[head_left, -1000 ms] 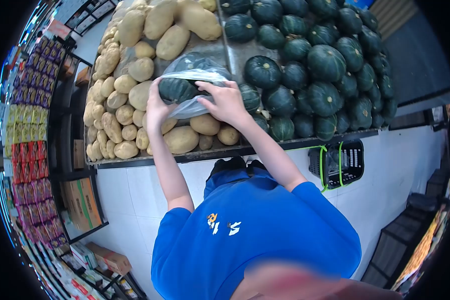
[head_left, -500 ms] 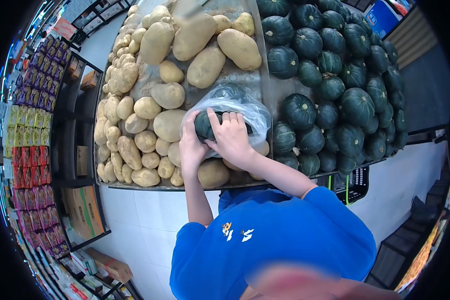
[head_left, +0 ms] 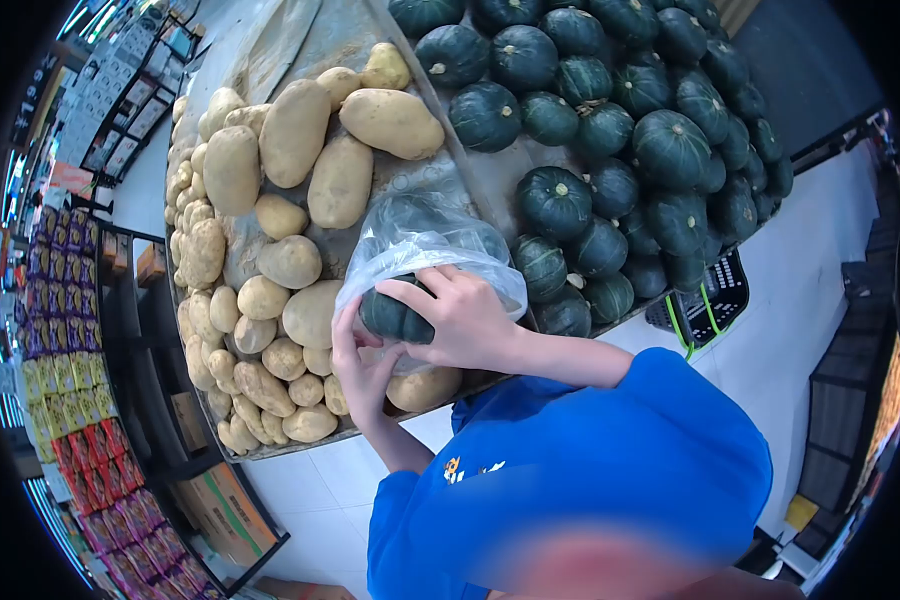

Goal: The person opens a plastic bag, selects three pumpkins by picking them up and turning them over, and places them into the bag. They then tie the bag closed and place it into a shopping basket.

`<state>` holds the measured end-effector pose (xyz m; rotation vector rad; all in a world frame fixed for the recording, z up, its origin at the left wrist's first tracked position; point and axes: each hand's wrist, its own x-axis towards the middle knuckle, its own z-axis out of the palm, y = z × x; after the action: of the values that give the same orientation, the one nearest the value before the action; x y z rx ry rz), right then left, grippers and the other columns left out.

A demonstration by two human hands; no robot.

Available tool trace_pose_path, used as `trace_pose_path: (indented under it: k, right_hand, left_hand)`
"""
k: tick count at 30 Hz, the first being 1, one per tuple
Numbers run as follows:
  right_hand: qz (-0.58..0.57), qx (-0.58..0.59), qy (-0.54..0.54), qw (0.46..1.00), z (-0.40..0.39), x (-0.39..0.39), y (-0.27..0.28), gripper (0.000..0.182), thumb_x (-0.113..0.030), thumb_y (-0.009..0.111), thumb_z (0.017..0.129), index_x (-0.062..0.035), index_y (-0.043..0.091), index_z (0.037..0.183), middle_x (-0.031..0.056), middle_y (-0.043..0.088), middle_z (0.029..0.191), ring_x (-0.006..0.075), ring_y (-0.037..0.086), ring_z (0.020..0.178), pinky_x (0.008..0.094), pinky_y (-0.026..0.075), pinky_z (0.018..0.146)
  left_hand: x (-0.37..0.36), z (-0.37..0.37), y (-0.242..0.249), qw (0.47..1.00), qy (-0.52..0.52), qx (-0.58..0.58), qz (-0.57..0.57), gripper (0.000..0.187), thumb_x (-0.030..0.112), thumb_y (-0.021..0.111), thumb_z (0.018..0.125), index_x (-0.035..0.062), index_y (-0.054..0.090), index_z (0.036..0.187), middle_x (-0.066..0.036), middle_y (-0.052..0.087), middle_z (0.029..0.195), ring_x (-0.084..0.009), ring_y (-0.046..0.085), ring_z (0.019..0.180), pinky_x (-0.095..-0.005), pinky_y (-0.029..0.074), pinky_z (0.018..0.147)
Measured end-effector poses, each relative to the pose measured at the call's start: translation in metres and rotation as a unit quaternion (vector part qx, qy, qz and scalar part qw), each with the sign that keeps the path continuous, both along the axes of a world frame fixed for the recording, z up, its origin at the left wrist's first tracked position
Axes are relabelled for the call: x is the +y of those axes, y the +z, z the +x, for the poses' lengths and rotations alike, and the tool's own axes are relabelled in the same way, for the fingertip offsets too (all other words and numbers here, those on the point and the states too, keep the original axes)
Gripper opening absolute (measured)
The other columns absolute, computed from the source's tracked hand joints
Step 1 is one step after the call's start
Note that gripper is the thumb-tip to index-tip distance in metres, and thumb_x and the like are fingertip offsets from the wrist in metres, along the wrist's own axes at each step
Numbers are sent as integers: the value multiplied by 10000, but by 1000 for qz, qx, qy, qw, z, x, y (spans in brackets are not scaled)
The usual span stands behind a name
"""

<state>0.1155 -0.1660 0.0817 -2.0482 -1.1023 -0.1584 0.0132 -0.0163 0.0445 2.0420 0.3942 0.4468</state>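
A dark green squash (head_left: 390, 315) sits inside a clear plastic bag (head_left: 420, 240) that rests on the potatoes (head_left: 300, 200) at the near edge of the produce stand. My right hand (head_left: 460, 318) lies over the squash and the bag's mouth, fingers pressing the plastic against it. My left hand (head_left: 362, 370) is under the bag at its lower left, gripping the plastic from below. The bag's upper part bulges loosely above both hands.
Dark green squashes (head_left: 610, 130) fill the stand's right half, potatoes the left. A black basket with green handles (head_left: 705, 300) stands on the white floor to the right. Shelves of packaged goods (head_left: 60, 330) and cardboard boxes (head_left: 220, 510) line the left.
The view has swung, so the stand now appears tilted. My right hand has shifted over the squash in the bag, and my left hand has dropped beneath the bag.
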Motion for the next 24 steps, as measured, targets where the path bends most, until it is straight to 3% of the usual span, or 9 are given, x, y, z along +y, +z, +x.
trace_pose_path:
  k: [3, 5, 8, 11, 12, 16, 18, 21, 24]
  right_hand:
    - [59, 23, -8, 998, -6, -19, 17, 659, -316, 793, 608, -165, 528, 1192, 90, 578, 911, 274, 608, 829, 379, 503, 696]
    - [94, 31, -18, 995, -9, -26, 19, 658, -308, 801, 629, -129, 511, 1192, 91, 577, 919, 270, 603, 847, 363, 500, 731]
    - [241, 165, 9, 956, -7, -35, 20, 638, -180, 808, 621, -77, 493, 1167, 94, 577, 1003, 231, 594, 915, 320, 461, 846]
    - [269, 269, 8, 925, -4, -47, 15, 628, -249, 792, 633, -101, 485, 1161, 91, 598, 977, 212, 612, 910, 323, 475, 806]
    - [266, 342, 12, 901, -3, -52, 12, 630, -259, 792, 650, -94, 469, 1165, 83, 594, 976, 168, 605, 908, 304, 463, 823]
    - [339, 492, 58, 800, 6, -70, 16, 621, -126, 754, 709, -51, 410, 1221, 68, 551, 1038, 138, 538, 996, 307, 427, 899]
    - [349, 511, 43, 785, 9, -80, 21, 587, -136, 725, 725, -49, 426, 1222, 69, 534, 1073, 139, 524, 1019, 301, 416, 912]
    - [353, 513, 21, 782, 14, -100, 20, 569, -126, 702, 719, -40, 443, 1218, 69, 543, 1065, 145, 523, 1017, 290, 412, 907]
    - [350, 503, 2, 790, 17, -122, 20, 543, -143, 686, 714, -39, 466, 1199, 74, 554, 1049, 154, 527, 1007, 291, 414, 897]
  left_hand:
    - [-6, 1, -2, 994, 7, -112, 3, 782, 46, 766, 542, 52, 466, 1264, -68, 531, 1215, -147, 541, 874, -296, 444, 755]
    - [-10, 0, -3, 991, -7, -129, -36, 790, 90, 739, 570, 36, 428, 1295, -97, 484, 1279, -194, 534, 1014, -325, 423, 875]
    - [-22, -3, 4, 982, -5, -156, -107, 862, 224, 708, 644, -16, 298, 1364, -170, 367, 1355, -285, 395, 1240, -388, 312, 1037]
    - [-42, -2, 13, 974, -43, -200, -93, 896, 280, 728, 680, -15, 260, 1384, -163, 328, 1380, -282, 372, 1256, -390, 308, 1038]
    - [-51, -1, 16, 968, -63, -199, -139, 1029, 342, 779, 665, -23, 167, 1408, -168, 268, 1404, -286, 347, 1276, -390, 287, 1053]
    - [-79, 3, 14, 963, -100, -185, -166, 1176, 354, 849, 584, 31, 94, 1425, -207, 192, 1432, -324, 303, 1300, -426, 266, 1065]
    - [-90, 11, 5, 960, -143, -235, -53, 1269, 349, 890, 514, 116, 45, 1431, -255, 102, 1448, -382, 224, 1328, -492, 254, 1062]
    - [-109, 25, 4, 953, -164, -253, -35, 1257, 332, 897, 504, 180, 52, 1422, -285, 48, 1448, -429, 157, 1337, -544, 244, 1051]
    - [-129, 32, 3, 946, -182, -267, 12, 1254, 275, 896, 515, 184, 36, 1423, -260, 32, 1456, -407, 181, 1337, -519, 270, 1051]
